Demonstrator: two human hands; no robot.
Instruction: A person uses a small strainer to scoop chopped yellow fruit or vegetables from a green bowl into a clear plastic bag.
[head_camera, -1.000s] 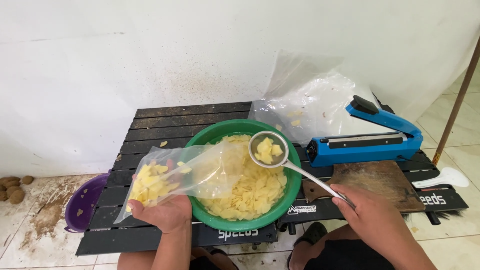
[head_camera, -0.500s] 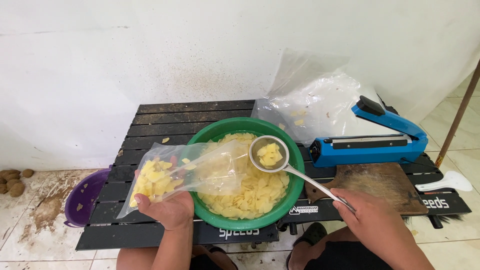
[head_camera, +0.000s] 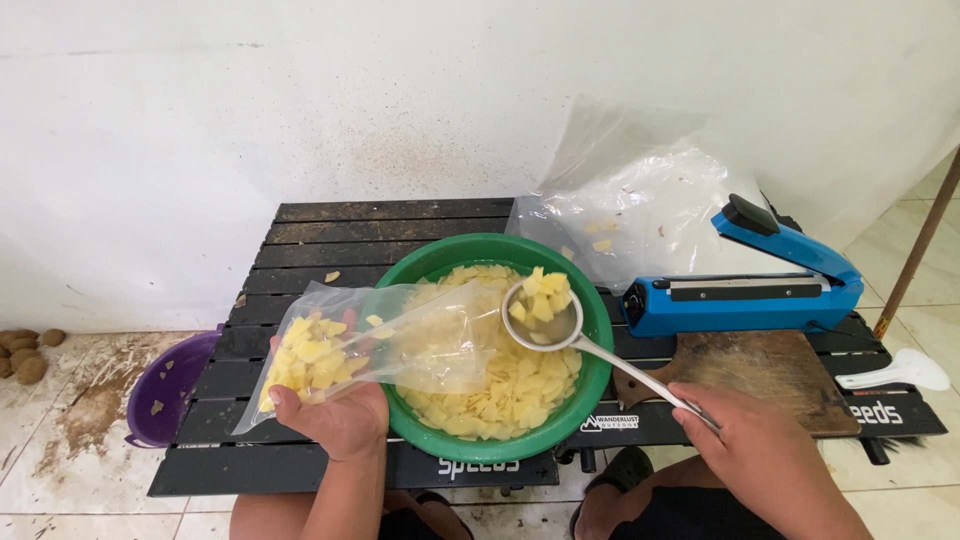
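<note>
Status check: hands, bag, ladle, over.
Left hand holds clear bag part-filled. Right hand holds loaded ladle above green bowl, at bag mouth. Nothing between them.

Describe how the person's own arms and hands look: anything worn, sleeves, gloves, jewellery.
Both hands are bare: no gloves on the left hand or the right hand. Both forearms are uncovered down to the picture's lower edge, with no sleeves in view. No watch, ring or bracelet shows on either wrist or on the visible fingers.

The scene is bright with soft, even daylight, and no single source is seen. The white wall (head_camera: 250, 130) is a little washed out. Shadows are weak, only a faint one under the green bowl (head_camera: 420, 265). The clear bag (head_camera: 640, 200) shows mild glare. Focus is sharp, with slight bending at the edges.
</note>
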